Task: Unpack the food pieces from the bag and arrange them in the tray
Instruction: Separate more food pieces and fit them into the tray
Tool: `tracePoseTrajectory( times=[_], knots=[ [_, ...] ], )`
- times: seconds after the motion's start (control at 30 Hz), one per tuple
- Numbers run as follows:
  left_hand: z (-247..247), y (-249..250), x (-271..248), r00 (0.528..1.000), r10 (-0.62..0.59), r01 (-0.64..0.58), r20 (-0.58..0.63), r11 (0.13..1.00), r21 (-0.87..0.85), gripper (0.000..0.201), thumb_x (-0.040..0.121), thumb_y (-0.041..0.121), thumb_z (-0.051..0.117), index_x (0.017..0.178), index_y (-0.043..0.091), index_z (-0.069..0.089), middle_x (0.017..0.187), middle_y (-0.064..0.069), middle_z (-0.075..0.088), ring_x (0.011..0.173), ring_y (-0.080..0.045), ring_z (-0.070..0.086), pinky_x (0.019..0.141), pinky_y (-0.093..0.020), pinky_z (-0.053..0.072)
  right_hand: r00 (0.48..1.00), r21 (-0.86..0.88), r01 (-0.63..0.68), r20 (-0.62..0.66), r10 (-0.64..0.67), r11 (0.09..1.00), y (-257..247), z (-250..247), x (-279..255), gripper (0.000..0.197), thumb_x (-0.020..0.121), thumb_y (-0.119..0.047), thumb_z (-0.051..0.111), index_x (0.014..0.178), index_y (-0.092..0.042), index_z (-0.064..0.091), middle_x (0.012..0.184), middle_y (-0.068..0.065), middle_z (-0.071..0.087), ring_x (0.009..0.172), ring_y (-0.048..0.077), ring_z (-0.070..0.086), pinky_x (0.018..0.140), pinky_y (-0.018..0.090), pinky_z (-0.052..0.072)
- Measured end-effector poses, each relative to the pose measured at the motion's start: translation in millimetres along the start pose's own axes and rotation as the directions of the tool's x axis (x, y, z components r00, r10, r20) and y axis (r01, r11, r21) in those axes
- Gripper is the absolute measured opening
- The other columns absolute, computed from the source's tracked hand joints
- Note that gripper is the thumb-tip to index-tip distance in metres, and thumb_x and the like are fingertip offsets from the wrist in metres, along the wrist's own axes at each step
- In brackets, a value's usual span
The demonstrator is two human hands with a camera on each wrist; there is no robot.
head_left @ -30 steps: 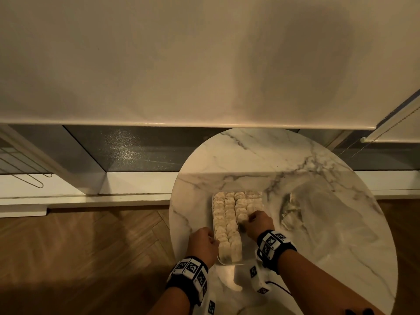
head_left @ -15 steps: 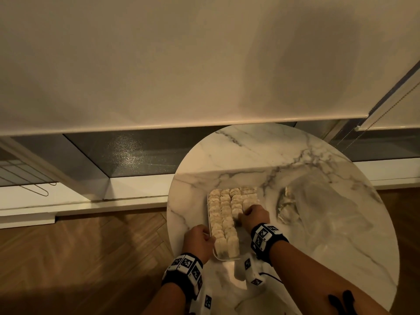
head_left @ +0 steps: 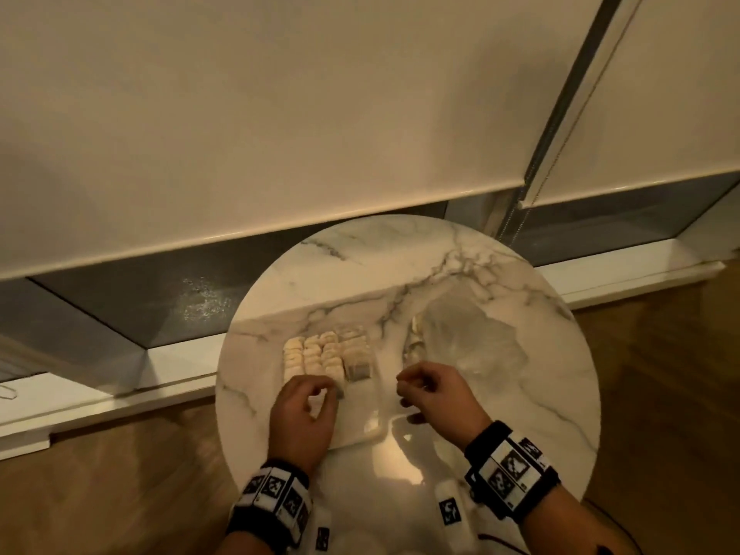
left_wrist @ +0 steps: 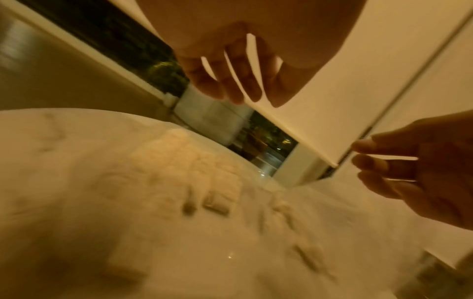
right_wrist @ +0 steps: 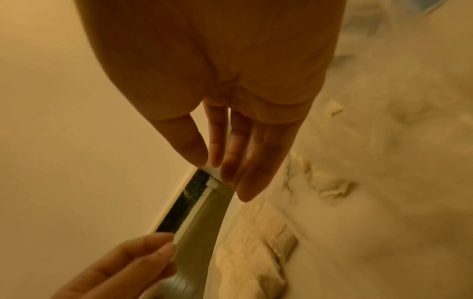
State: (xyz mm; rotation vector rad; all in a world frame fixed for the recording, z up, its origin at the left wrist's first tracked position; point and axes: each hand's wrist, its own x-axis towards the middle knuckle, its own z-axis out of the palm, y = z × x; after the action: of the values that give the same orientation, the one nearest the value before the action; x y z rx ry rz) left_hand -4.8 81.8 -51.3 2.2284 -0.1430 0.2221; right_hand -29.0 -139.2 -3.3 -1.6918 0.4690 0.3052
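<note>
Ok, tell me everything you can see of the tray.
The tray is a shallow, clear, glossy rectangle, plastic by the look, lying flat on the marble table, left of the crumpled bag. Pale food pieces fill its far part in tight rows; the near end looks bare. The left hand hangs over its near left corner, the right hand to its right; contact is unclear.

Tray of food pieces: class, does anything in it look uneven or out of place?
Yes. The food pieces fill only the far end of the tray; its near part is bare. The right column stops short, unlike its neighbours.
</note>
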Motion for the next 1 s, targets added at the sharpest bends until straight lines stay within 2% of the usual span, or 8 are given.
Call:
tracePoseTrajectory(
  times=[0.17,0.3,0.4,0.53,0.63,0.73,0.83,1.0],
  knots=[
    [54.6,72.2,-16.4,0.959,0.221,-0.206,0.176,0.974,-0.097,0.01,0.08,0.023,0.076,0.089,0.027,0.076,0.105,0.022,0.057,0.102,-0.001,0.058,0.086,-0.017,0.047,0.987,-0.126,-0.061,0.139,0.078,0.99,6.3,-67.8,-16.8,0.014,0.086,-0.007,0.058,0.087,-0.01,0.071,0.083,0.011,0.074,0.074,0.021,0.071,0.062,0.032,0.06],
    [92.2,104.1,-32.3,0.894,0.292,-0.285,0.341,0.956,-0.072,0.017,0.081,0.041,0.074,0.097,0.037,0.077,0.132,0.021,0.047,0.122,-0.001,0.048,0.093,-0.012,0.04,0.958,-0.377,-0.101,0.213,0.192,0.921,19.7,-110.8,-16.5,0.02,0.085,-0.011,0.054,0.081,-0.011,0.073,0.074,0.006,0.074,0.065,0.015,0.069,0.064,0.03,0.059],
    [112.1,115.7,-37.4,0.871,0.232,-0.269,0.434,0.963,0.026,0.025,0.082,0.05,0.071,0.106,0.046,0.074,0.156,0.018,0.026,0.143,-0.002,0.025,0.11,-0.019,0.03,0.974,-0.36,-0.062,0.182,0.136,0.931,37.6,-133.3,-2.7,0.021,0.084,-0.01,0.054,0.09,-0.017,0.073,0.08,0.002,0.075,0.075,0.013,0.071,0.071,0.03,0.06],
    [124.6,119.6,-28.7,0.922,0.007,-0.099,0.386,0.971,0.219,0.033,0.087,0.045,0.069,0.12,0.044,0.068,0.166,0.003,0.003,0.15,-0.013,0.013,0.119,-0.023,0.016,0.993,-0.15,0.043,0.116,-0.026,0.988,47.6,-135.5,21.3,0.04,0.09,0.005,0.05,0.123,-0.011,0.065,0.114,0.004,0.07,0.105,0.013,0.066,0.092,0.023,0.051],
    [129.4,127.4,-13.6,0.897,-0.165,0.07,0.409,0.969,0.237,0.04,0.092,0.041,0.065,0.131,0.03,0.064,0.158,-0.003,0.032,0.141,-0.018,0.038,0.113,-0.02,0.028,0.982,-0.216,0.122,0.167,-0.086,0.969,46.6,-128.2,39.8,0.055,0.089,0.012,0.039,0.138,-0.008,0.053,0.139,0.007,0.056,0.128,0.016,0.053,0.106,0.02,0.039],
    [130.9,137.0,3.0,0.925,-0.185,0.109,0.333,0.966,0.235,0.035,0.091,0.028,0.068,0.124,0.018,0.068,0.129,-0.005,0.063,0.098,-0.012,0.067,0.091,-0.014,0.045,0.969,-0.397,0.206,0.209,-0.131,0.894,42.0,-122.0,59.0,0.06,0.086,0.006,0.04,0.141,-0.015,0.052,0.144,0.004,0.052,0.135,0.019,0.045,0.114,0.025,0.033],
    [121.0,150.0,19.1,0.957,-0.193,0.133,0.218,0.955,0.264,0.03,0.082,0.018,0.074,0.112,0.015,0.072,0.117,-0.003,0.064,0.073,-0.011,0.064,0.078,-0.008,0.035,0.985,-0.544,0.139,0.159,-0.061,0.827,40.8,-123.1,76.7,0.047,0.09,-0.004,0.043,0.133,-0.016,0.057,0.136,0.008,0.057,0.125,0.026,0.053,0.108,0.034,0.041],
    [103.5,157.7,36.4,0.964,-0.197,0.139,0.178,0.946,0.292,0.049,0.067,0.004,0.071,0.115,0.012,0.068,0.124,-0.003,0.057,0.108,-0.019,0.06,0.091,-0.006,0.031,0.991,-0.733,0.037,0.115,0.07,0.679,33.9,-137.3,89.1,0.04,0.098,-0.018,0.04,0.134,-0.018,0.057,0.137,0.006,0.057,0.121,0.026,0.056,0.102,0.03,0.044]
  ],
)
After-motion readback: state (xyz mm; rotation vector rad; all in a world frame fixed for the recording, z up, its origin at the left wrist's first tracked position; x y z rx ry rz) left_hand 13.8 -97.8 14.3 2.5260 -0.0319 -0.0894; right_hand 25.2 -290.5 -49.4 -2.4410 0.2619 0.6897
